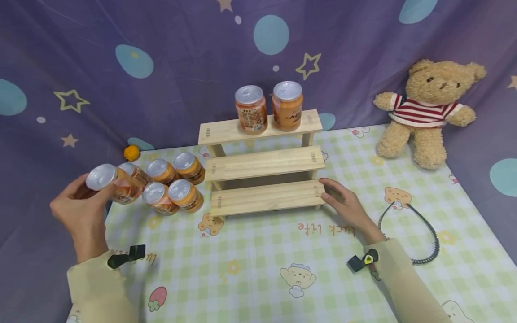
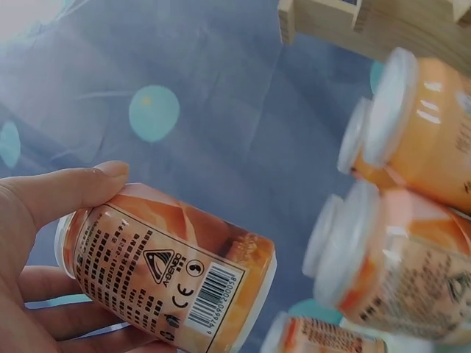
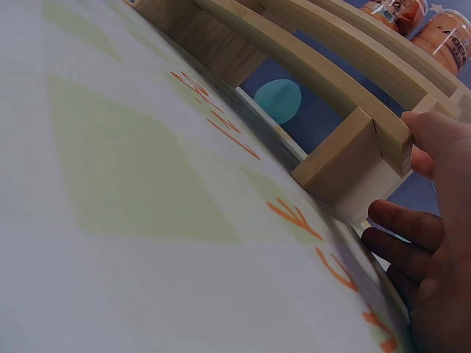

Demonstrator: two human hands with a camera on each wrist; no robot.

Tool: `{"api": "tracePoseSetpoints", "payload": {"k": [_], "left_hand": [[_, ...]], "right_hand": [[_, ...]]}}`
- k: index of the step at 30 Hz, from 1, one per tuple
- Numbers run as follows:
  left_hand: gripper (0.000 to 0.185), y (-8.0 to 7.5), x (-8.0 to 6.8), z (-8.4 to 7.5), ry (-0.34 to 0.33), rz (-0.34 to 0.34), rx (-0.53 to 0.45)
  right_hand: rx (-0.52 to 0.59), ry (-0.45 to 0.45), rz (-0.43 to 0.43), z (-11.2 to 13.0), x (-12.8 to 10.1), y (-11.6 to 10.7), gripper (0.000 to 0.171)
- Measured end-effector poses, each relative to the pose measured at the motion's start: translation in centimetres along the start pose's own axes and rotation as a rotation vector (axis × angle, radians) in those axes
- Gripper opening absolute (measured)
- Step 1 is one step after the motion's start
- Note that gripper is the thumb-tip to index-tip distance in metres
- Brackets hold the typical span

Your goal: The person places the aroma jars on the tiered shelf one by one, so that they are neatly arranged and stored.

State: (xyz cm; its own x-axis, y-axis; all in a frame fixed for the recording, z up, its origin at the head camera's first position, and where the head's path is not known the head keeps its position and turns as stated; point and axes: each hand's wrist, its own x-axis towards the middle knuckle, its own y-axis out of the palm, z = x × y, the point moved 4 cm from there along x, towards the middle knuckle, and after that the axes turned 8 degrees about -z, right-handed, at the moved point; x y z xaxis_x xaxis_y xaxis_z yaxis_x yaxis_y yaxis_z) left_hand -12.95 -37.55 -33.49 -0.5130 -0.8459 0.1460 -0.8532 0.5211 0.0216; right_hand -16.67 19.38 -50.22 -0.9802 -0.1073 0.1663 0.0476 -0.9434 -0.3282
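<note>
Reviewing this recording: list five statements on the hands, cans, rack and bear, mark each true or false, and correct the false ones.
1. The left hand holds a can. True.
2. The rack carries no cans. False: two cans stand on its top shelf.
3. The right hand touches the right end of the rack. True.
4. The bear is left of the rack. False: the bear is to its right.
5. Five cans stand on the table, left of the rack. True.
</note>
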Motion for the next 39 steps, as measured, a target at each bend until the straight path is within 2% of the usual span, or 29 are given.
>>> {"api": "tracePoseSetpoints", "payload": {"k": [6, 11, 20, 26, 36, 39], "left_hand": [[0.056, 1.4, -0.5, -1.5, 0.006, 0.034, -0.026], [0.052, 2.7, -1.1, -2.5, 0.053, 0.085, -0.042], [0.054, 5.2, -2.2, -4.2, 0.119, 0.153, 0.016], [0.054, 7.3, -3.0, -5.2, 0.166, 0.223, -0.053], [0.050, 10.5, -4.6, -6.8, 0.240, 0.318, 0.020], [0.050, 11.3, -5.0, -7.4, 0.239, 0.348, 0.041]], "right_hand": [[0.001, -0.013, -0.004, 0.0, 0.0, 0.0, 0.047], [0.003, -0.015, -0.007, 0.1, 0.1, 0.0, 0.047], [0.008, -0.004, -0.001, 0.0, 0.1, 0.0, 0.047], [0.005, -0.007, -0.004, 0.2, 0.0, -0.2, 0.047], [-0.004, 0.001, -0.004, 0.0, 0.1, -0.1, 0.046], [-0.023, -0.006, -0.003, -0.1, 0.1, -0.1, 0.046]]}}
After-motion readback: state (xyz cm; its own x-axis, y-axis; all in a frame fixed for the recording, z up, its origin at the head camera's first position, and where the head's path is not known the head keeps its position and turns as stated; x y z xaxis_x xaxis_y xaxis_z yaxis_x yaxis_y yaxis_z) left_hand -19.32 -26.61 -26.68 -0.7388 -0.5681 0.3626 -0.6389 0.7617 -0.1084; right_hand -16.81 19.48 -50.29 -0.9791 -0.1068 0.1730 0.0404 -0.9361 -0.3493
